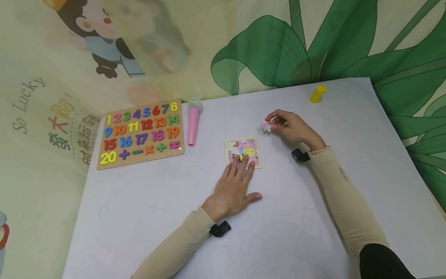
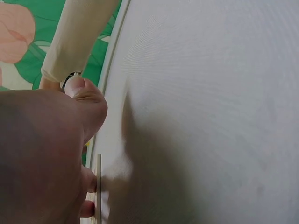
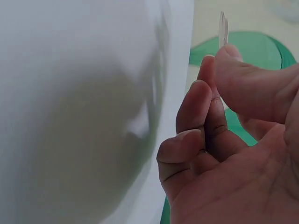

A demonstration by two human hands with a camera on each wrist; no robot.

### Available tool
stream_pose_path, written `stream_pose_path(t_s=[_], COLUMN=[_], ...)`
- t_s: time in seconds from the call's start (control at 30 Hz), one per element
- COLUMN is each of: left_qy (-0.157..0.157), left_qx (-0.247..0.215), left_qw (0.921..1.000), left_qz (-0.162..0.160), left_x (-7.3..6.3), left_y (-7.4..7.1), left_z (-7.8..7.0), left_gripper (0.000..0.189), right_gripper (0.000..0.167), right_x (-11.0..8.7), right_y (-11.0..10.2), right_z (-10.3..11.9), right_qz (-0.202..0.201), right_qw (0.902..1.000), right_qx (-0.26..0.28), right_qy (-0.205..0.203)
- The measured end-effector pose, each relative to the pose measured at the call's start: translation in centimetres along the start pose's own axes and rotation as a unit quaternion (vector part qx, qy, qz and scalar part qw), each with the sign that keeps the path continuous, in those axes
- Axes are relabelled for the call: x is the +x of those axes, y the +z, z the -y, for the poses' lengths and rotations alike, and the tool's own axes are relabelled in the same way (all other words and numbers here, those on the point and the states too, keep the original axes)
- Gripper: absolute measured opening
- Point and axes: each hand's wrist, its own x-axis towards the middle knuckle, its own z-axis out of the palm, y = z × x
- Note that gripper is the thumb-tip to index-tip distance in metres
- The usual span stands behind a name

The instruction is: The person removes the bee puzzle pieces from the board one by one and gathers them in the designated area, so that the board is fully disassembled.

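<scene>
In the head view a small square jigsaw puzzle with a pale frame and a pink and yellow picture lies on the white table. My left hand rests on its lower part, fingers straight and thumb out to the side, covering some of the picture. Up and to the right, my right hand pinches a pink puzzle piece between thumb and fingers, above the table. The right wrist view shows that puzzle piece edge-on at the thumb tip, with the other fingers curled beneath.
A wooden number board with coloured numerals lies at the left, a pink toy microphone beside it. A yellow cylinder stands near the back edge of the white table. Behind hangs a printed cloth.
</scene>
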Motion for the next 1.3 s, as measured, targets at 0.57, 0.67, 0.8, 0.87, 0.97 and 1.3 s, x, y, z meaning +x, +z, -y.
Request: stream_pose_path(t_s=[0.57,0.67,0.8,0.87,0.97,1.3], left_qy=[0.013,0.011,0.009,0.008,0.009,0.015], left_qx=[-0.013,-0.016,-0.019,-0.018,-0.017,-0.010], left_qw=[0.9997,0.9997,0.9997,0.9997,0.9997,0.9995], left_qz=[-0.013,-0.011,-0.010,-0.011,-0.015,-0.024], left_x=[-0.2,-0.2,-0.2,-0.2,-0.2,-0.3], left_y=[-0.1,0.0,0.1,0.1,0.2,0.2], left_z=[0.4,0.4,0.4,0.4,0.4,0.5], left_gripper=[0.091,0.092,0.093,0.093,0.094,0.093], right_gripper=[0.032,0.031,0.031,0.031,0.030,0.029], right_x=[-0.5,-0.4,-0.2,-0.1,0.1,0.2], right_y=[-2.7,-2.6,-2.6,-2.5,-2.4,-2.0], right_z=[-2.2,-2.4,-2.6,-2.7,-2.7,-2.3], right_qz=[-0.013,-0.013,-0.015,-0.017,-0.022,-0.035], right_qw=[0.9967,0.9963,0.9965,0.9966,0.9962,0.9936], right_qx=[0.007,0.004,-0.007,-0.016,-0.029,-0.055], right_qy=[0.080,0.084,0.082,0.079,0.079,0.093])
